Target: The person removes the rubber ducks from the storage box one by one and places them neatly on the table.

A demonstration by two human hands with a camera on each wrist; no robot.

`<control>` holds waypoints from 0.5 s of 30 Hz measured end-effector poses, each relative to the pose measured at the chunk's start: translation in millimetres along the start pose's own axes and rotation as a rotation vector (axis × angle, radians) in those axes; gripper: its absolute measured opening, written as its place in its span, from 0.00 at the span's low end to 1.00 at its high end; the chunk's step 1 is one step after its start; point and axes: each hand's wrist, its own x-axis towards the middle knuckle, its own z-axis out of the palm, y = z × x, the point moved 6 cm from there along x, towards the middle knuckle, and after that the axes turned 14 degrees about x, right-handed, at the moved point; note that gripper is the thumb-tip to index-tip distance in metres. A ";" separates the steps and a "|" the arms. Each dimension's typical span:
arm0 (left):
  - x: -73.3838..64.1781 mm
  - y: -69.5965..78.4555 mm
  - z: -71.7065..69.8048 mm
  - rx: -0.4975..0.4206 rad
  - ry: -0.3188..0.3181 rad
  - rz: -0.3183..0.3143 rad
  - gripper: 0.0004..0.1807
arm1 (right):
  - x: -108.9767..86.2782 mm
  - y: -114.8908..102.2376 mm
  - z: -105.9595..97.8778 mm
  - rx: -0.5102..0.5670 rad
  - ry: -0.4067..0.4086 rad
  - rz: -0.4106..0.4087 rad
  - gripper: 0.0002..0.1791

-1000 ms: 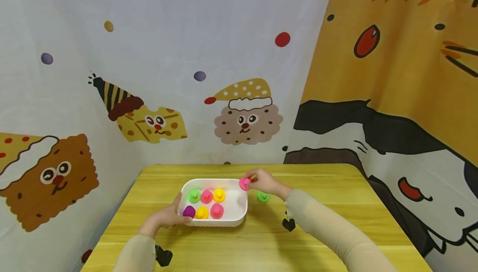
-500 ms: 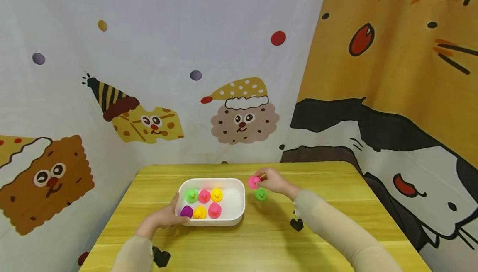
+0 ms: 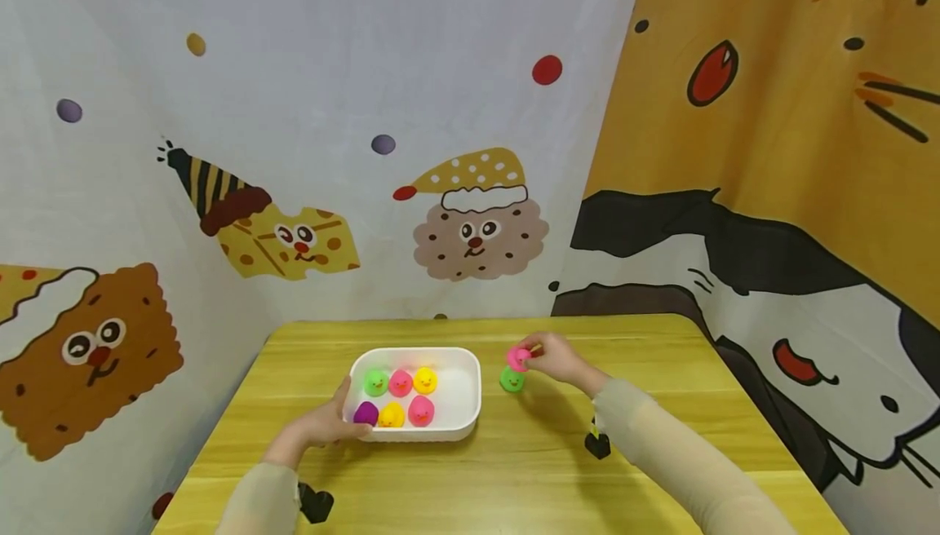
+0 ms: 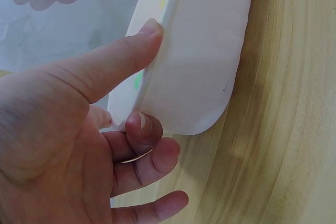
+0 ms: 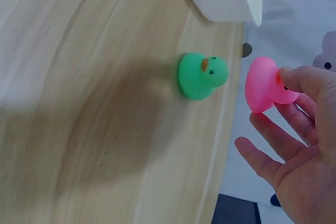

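A white plastic tray (image 3: 459,396) stands on the table with several rubber ducks in it, in green, pink, yellow and purple. My left hand (image 3: 321,424) holds its left end; in the left wrist view the thumb lies on the rim and the fingertips curl at the corner. To the right of the tray, my right hand (image 3: 560,357) pinches a pink rubber duck (image 5: 261,85) between thumb and fingers, up off the table. A green rubber duck (image 5: 198,77) sits upright on the wood just beside it, apart from the hand.
The wooden table (image 3: 470,486) reaches back to a cloth backdrop (image 3: 308,70) printed with cartoon figures. A black piece (image 3: 598,444) hangs under the right wrist, another black piece (image 3: 316,503) under the left.
My right hand has carried the pink duck rightward, from over the tray's back right corner to above the green duck. The left hand keeps its hold on the tray.
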 end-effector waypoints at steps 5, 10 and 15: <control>-0.2 1.7 -0.9 -0.006 -0.003 0.010 0.63 | -3.2 8.2 -4.7 0.008 0.013 0.011 0.14; 0.1 -0.5 -0.6 -0.003 -0.004 0.001 0.62 | -5.9 17.8 -9.1 0.002 0.036 0.026 0.14; 1.8 -2.3 0.4 0.008 -0.007 -0.015 0.62 | -10.8 27.9 -12.7 -0.002 0.056 0.058 0.15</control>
